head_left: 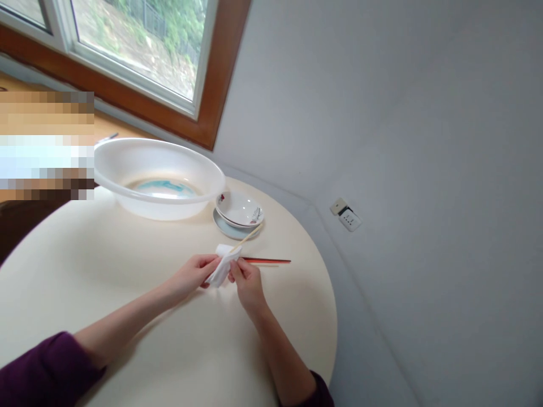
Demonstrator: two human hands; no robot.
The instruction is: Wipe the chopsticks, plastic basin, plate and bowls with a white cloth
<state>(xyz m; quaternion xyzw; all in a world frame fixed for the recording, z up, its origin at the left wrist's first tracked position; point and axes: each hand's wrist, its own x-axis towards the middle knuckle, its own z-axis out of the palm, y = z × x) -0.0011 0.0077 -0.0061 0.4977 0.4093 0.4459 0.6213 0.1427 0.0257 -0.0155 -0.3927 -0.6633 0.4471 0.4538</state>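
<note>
A thin, crumpled white tissue (220,273) is between my two hands above the round table. My left hand (203,270) grips it from the left, fingers closed. From the right, my right hand (248,281) pinches its edge with thumb and fingers. A light wooden chopstick (248,237) pokes out of the tissue's top, slanting up to the right; its lower part is hidden in the folds. Just beyond my right hand, dark red chopsticks (269,260) lie on the table, their left ends out of sight behind the hand.
A large whitish plastic basin (159,206) with a blue pattern at its bottom stands at the back left. Beside it, white bowls (240,208) rest stacked on a pale plate (231,230). The round table (178,350) nears a wall with a socket (350,219).
</note>
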